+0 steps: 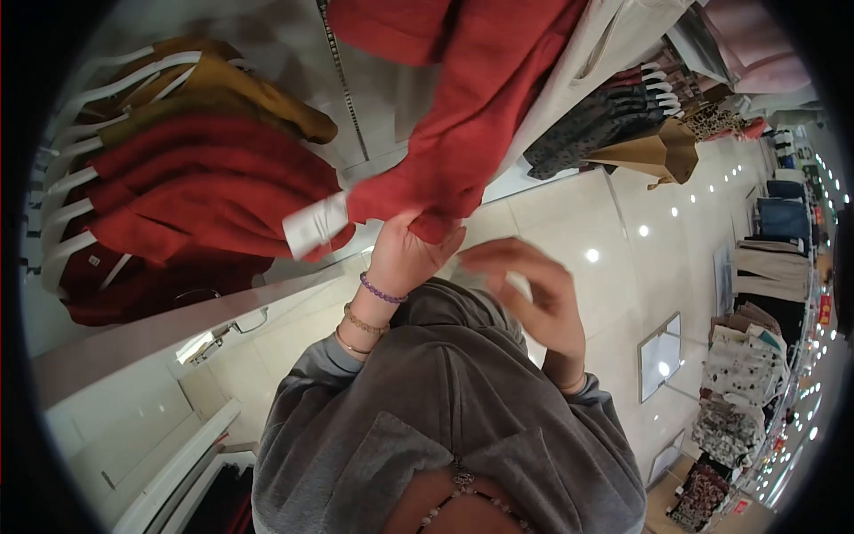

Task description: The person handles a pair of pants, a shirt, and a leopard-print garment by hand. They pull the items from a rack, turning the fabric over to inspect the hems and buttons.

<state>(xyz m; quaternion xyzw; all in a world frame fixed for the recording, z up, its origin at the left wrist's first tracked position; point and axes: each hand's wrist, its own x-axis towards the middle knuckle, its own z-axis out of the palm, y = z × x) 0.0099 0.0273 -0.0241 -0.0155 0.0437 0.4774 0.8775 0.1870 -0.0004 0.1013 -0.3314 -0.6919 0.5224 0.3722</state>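
Observation:
A red garment (454,116) hangs down in front of me from the top of the view, beside a cream garment (596,53). My left hand (414,249), wearing several bracelets, is closed around the lower end of the red cloth. A blurred white band (316,227) sticks out to the left from the red fabric, just above that hand. My right hand (538,289) is a little to the right of the cloth, blurred by motion. Its fingers are bent and its thumb stands apart from them, with nothing visible in its grasp.
At the left, red garments (196,191) and mustard ones (209,84) hang on white hangers. A pale shelf edge (178,334) runs below them. Dark patterned clothes (592,125) and a brown paper bag (654,156) are at the upper right. Clothing racks (747,365) line the far right.

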